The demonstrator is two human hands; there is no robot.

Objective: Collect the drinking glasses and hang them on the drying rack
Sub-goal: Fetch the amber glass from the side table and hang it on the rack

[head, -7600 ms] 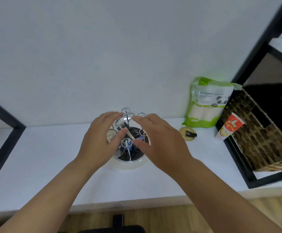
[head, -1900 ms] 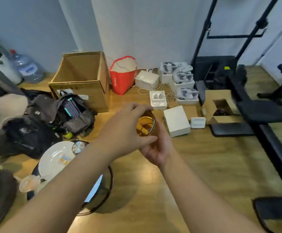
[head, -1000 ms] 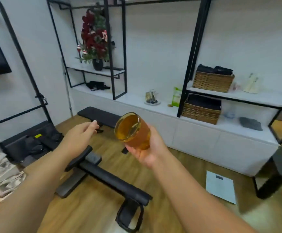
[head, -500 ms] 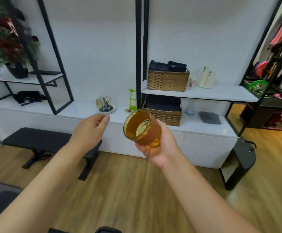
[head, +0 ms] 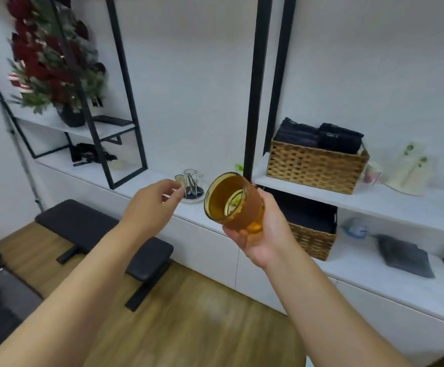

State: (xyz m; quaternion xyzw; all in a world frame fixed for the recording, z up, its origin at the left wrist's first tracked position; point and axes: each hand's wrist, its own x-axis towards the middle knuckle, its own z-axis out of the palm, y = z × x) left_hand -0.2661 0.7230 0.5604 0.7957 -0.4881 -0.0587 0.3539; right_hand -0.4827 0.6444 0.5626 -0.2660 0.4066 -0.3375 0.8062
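Left hand (head: 149,207) empty, fingers (head: 174,193) loosely curled, half open, reaching twd drying rack (head: 193,185) on white bench (head: 141,181). Rack well ahead, 1 small glass (head: 180,178) apparently on it already. Amber drinking glass (head: 232,202) cupped in right hand (head: 262,234), tilted, mouth twd camera, fingers wrapped round lower wall & base. Prob. rigid, thick-walled, fairly light, smooth so slippery, breakable if knocked on wire prongs. Best held round mid-wall w/ whole hand, inverted mouth-down over a prong.
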